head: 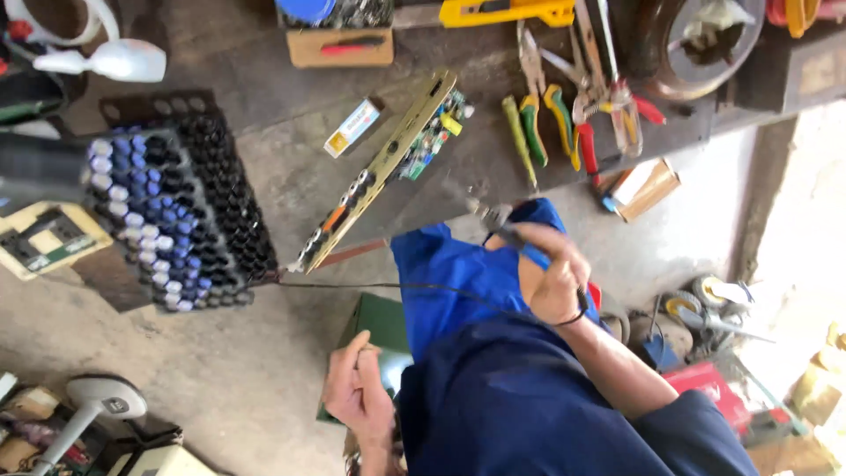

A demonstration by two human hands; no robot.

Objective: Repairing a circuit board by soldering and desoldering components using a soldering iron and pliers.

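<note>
Here, the right hand (pixel 551 282) grips a blue-handled soldering iron (pixel 520 247), tip just short of the tilted circuit board (pixel 388 167); the left hand (pixel 357 388), loosely curled and empty, hangs below the board. Soldering looks underway; contact demands a steady tip.

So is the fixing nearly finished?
Hard to say. Done: the circuit board is out in the open, propped on edge on the bench, and many blue cells sit in the black holder. In hand: the right hand holds a blue-handled soldering iron, tip off the board. The left hand pinches something too small to tell. Left: no joint is being touched.
</note>
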